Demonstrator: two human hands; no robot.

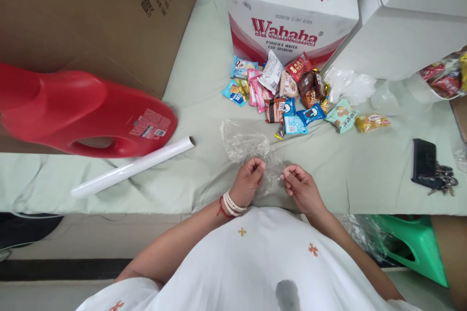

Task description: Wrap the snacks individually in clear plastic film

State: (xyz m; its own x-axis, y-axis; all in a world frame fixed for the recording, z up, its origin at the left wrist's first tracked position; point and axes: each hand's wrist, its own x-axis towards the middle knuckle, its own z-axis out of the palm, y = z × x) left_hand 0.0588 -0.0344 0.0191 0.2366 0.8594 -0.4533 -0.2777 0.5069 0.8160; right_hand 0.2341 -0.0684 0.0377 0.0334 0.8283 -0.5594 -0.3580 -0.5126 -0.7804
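Note:
A crumpled clear plastic bag stretches between my two hands, low over the pale green tablecloth. Thumb and fingers of my left hand pinch its gathered part. My right hand pinches the bag's other side, a short way to the right. Beyond the hands lies a heap of small wrapped snacks in blue, pink, white, red and brown packets. A mint-green snack packet and a yellow snack packet lie at the heap's right.
A red jug lies left beside a white roll and a large brown carton. A Wahaha water carton stands behind the snacks. On the right are a black case, keys and a tub of packets.

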